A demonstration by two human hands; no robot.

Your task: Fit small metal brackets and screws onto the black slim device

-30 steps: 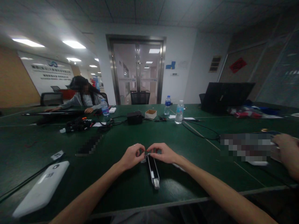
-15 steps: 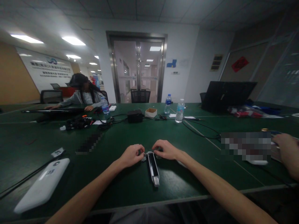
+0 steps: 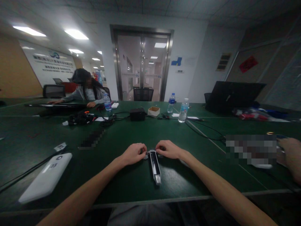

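A long, narrow white box [image 3: 157, 179] with a dark inside lies on the green table in front of me, its pale end tab pointing towards me. At its far end, on the left, my left hand [image 3: 134, 153] has thumb and fingertips curled together. Opposite it my right hand [image 3: 168, 149] is curled the same way, with its fingertips close to the box's right corner. Small greyish pieces [image 3: 145, 156] show under the fingertips. What the fingers pinch, if anything, is too small and hidden to name.
A white power bank-like case [image 3: 47, 179] lies at the left beside a black cable. Further back are a black box [image 3: 137, 114], a small open carton [image 3: 154, 111] and water bottles [image 3: 183, 110]. Another person's hand [image 3: 291, 153] is at the right; a person [image 3: 87, 92] sits across the table.
The whole view has shifted slightly. Both hands stay in nearly the same curled pose at the far end of the box, which lies in the same place.
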